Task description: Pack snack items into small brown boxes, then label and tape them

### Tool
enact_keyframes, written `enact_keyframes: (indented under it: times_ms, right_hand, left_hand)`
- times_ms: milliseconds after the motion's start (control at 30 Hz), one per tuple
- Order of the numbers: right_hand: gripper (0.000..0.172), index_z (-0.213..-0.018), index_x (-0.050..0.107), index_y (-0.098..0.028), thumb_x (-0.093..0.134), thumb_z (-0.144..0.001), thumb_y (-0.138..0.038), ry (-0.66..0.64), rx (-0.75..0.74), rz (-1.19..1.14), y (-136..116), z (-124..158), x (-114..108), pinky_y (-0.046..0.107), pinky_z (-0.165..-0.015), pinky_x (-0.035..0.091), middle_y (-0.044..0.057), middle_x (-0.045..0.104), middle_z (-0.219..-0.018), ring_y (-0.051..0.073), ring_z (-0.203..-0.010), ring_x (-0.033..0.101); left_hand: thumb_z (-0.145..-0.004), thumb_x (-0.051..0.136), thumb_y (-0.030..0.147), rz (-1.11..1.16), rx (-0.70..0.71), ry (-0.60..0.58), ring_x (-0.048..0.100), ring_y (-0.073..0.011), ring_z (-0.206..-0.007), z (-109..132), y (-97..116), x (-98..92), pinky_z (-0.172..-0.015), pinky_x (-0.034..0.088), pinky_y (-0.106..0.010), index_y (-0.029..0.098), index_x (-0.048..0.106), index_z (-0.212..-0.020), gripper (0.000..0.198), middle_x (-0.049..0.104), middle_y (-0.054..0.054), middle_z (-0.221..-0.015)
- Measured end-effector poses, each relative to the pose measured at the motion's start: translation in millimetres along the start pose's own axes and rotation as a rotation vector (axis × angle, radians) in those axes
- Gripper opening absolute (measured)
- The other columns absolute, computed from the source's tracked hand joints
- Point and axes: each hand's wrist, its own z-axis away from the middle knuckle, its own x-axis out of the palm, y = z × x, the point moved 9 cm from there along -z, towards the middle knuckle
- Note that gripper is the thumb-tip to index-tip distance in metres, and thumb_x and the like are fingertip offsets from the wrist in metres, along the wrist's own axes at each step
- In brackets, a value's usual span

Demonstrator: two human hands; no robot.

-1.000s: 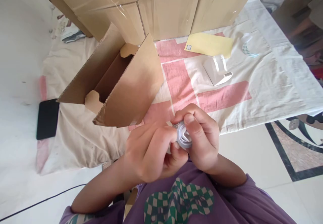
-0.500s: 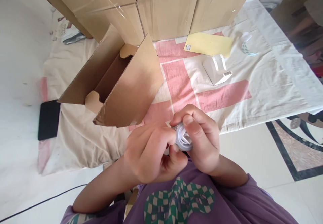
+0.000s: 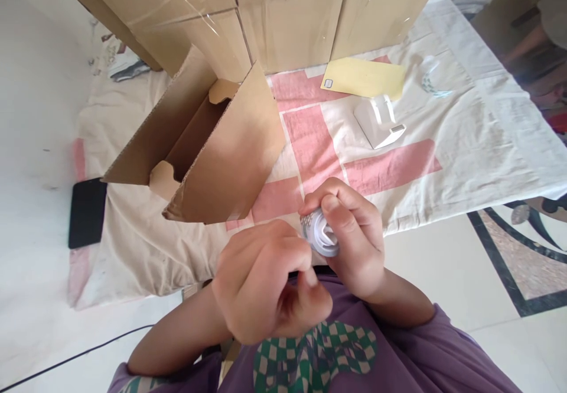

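My right hand is closed around a small white coiled thing, perhaps a rolled cable, with the thumb pressed over its top. My left hand sits just left of and below it, fingers curled into a loose fist, its fingertips slightly apart from the coil. Whether those fingers pinch anything is hidden. Both hands hover in front of my purple shirt, above the near edge of a pink and white cloth.
An open cardboard box lies on its side on the cloth to the left. Taped cartons stand behind it. A white charger block and a yellow card lie further back. A black phone rests at the left.
My left hand has pulled back down and away from the coil, which it was touching before. My right hand keeps its hold and has barely moved.
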Motion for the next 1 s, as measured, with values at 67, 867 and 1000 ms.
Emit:
enact_keyframes:
  times_ms: [67, 867, 1000]
  right_hand:
    - [0.028, -0.090, 0.069, -0.022, 0.055, -0.106, -0.039, -0.006, -0.005, 0.004, 2, -1, 0, 0.023, -0.044, 0.036, -0.002, 0.055, -0.069, 0.009, -0.048, 0.038]
    - [0.023, -0.092, 0.066, -0.022, 0.050, -0.108, -0.029, -0.065, -0.017, -0.017, 3, -3, 5, 0.023, -0.052, 0.042, -0.003, 0.056, -0.073, 0.008, -0.051, 0.040]
    - [0.024, -0.092, 0.066, -0.021, 0.049, -0.107, -0.027, -0.044, -0.003, 0.029, 4, -1, 4, 0.024, -0.050, 0.038, -0.002, 0.056, -0.074, 0.008, -0.053, 0.040]
  left_hand:
    - [-0.080, 0.057, 0.011, 0.038, -0.011, -0.006, 0.061, -0.0115, -0.057, -1, -4, 0.2, -0.051, 0.053, -0.026, 0.025, 0.050, -0.089, 0.018, 0.063, 0.003, -0.069]
    - [-0.096, 0.056, 0.016, -0.248, 0.002, -0.022, 0.049, -0.0086, -0.055, 4, -6, 5.7, -0.050, 0.038, -0.026, 0.021, 0.051, -0.087, 0.011, 0.052, 0.005, -0.067]
    - [-0.096, 0.053, 0.018, -0.212, 0.001, -0.005, 0.044, -0.0078, -0.056, 4, -8, 9.4, -0.049, 0.033, -0.025, 0.021, 0.047, -0.086, 0.012, 0.048, 0.005, -0.069]
